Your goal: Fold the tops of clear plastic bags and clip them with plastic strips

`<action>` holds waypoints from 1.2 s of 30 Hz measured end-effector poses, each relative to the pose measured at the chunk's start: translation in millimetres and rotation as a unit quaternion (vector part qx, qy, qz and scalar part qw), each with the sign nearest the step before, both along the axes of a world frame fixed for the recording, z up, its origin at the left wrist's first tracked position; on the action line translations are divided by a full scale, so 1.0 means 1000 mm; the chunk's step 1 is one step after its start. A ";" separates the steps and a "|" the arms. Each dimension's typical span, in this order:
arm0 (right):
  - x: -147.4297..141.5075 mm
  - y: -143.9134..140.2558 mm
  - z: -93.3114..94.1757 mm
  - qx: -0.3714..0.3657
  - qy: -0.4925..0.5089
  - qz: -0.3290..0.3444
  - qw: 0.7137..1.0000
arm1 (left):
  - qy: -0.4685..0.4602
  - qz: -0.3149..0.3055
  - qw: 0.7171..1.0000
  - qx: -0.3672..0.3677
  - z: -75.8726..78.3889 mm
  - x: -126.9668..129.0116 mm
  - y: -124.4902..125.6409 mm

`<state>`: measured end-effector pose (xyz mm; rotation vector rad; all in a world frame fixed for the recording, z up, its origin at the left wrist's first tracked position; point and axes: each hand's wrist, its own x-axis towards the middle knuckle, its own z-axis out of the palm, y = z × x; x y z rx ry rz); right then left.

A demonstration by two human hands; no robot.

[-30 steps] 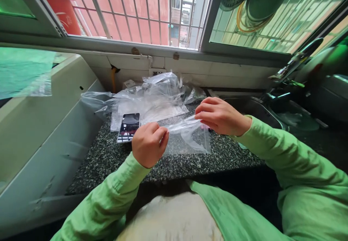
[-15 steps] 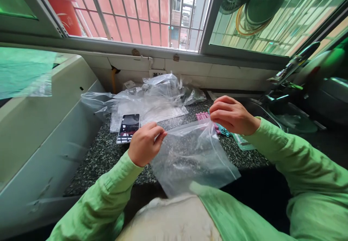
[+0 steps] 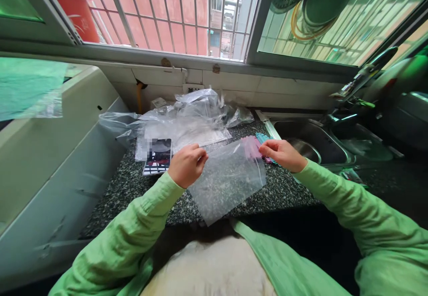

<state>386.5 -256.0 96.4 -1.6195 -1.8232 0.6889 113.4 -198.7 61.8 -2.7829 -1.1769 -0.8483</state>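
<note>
A clear zip bag (image 3: 227,180) hangs flat over the front of the speckled stone counter (image 3: 133,184). My left hand (image 3: 186,165) pinches its top left corner. My right hand (image 3: 281,154) grips the top right corner, low over the counter. Under that corner lie pink and teal strips (image 3: 257,143), partly seen through the plastic. Both arms wear light green sleeves.
A pile of crumpled clear bags (image 3: 187,120) sits at the back of the counter. A phone (image 3: 158,156) lies left of my left hand. A steel sink (image 3: 310,140) is to the right. A white appliance (image 3: 47,153) borders the counter's left. A barred window runs behind.
The bag was bunched between my hands, then lifted and spread open wide. Now it is lower and flatter, and my right hand has dropped toward the coloured strips.
</note>
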 end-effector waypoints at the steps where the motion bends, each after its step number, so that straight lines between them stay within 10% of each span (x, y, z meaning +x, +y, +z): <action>1: -0.002 0.002 -0.003 -0.008 0.012 -0.007 1.000 | 0.001 -0.007 1.000 0.002 0.000 0.001 0.002; 11: -0.014 0.014 -0.006 0.021 0.054 -0.007 0.998 | 0.007 -0.050 0.999 -0.022 -0.001 -0.001 0.022; 17: -0.018 0.014 -0.006 0.040 0.089 -0.020 0.995 | -0.166 0.066 0.976 0.122 0.003 -0.019 0.006; 27: -0.008 0.024 -0.014 0.044 0.147 -0.058 0.986 | -0.050 -0.057 0.994 0.082 -0.082 -0.039 -0.062; 36: -0.009 0.035 -0.022 -0.023 0.282 -0.082 0.956 | 0.091 -0.136 0.985 0.057 -0.097 -0.003 -0.064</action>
